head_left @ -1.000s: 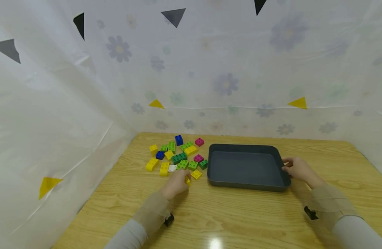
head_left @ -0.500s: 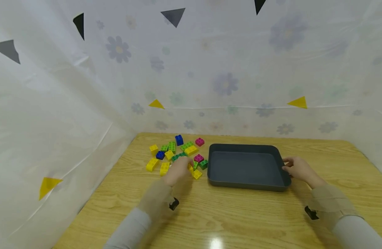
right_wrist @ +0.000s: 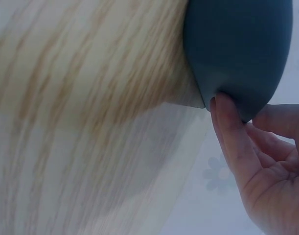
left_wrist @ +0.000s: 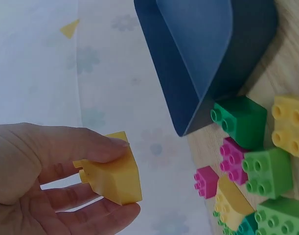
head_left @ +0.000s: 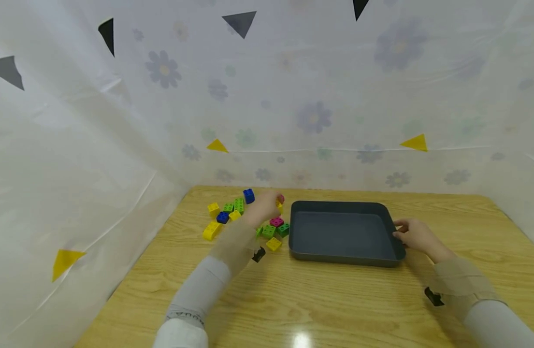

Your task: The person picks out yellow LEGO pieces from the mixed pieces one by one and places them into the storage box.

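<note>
My left hand (head_left: 263,209) is raised over the scattered toy building bricks. In the left wrist view its thumb and fingers pinch a yellow toy brick (left_wrist: 117,176) with a sloped side. At the tray's right end is my right hand (head_left: 416,237); in the right wrist view its thumb and fingers grip the edge of the dark grey tray (right_wrist: 242,49). The tray lies flat on the table. Below the left hand are a magenta brick (left_wrist: 232,159), a dark green brick (left_wrist: 244,120) and a light green brick (left_wrist: 269,171). Others are hidden behind the left forearm.
Several bricks lie left of the tray, among them a blue brick (head_left: 248,195) near the back edge and a yellow brick (head_left: 212,231) at the left. A flowered curtain (head_left: 267,96) hangs behind the wooden table (head_left: 336,304).
My left hand has taken the yellow brick from the near side of the pile and carried it up and away, toward the back of the table. The right hand stays at the tray.
</note>
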{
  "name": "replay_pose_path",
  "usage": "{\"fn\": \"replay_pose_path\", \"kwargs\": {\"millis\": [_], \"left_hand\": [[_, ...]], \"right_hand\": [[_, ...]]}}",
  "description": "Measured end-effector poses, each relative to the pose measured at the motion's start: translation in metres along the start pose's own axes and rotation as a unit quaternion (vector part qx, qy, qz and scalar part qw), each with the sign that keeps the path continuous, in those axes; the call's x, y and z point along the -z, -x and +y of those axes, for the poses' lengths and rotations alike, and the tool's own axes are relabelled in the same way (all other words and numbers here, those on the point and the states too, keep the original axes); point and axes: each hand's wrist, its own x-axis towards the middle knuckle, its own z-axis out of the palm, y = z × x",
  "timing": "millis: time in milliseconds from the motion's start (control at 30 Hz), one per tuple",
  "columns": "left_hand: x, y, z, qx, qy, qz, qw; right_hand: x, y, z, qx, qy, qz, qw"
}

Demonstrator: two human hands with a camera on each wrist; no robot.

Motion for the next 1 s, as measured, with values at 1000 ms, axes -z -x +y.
{"fn": "replay_pose_path", "kwargs": {"millis": [1000], "left_hand": [[-0.056,-0.08,0.041,-0.006,-0.018,0.031,0.9993]], "right_hand": [[0.001,0.002,-0.003,-0.005,-0.003,-0.002,1.0]]}}
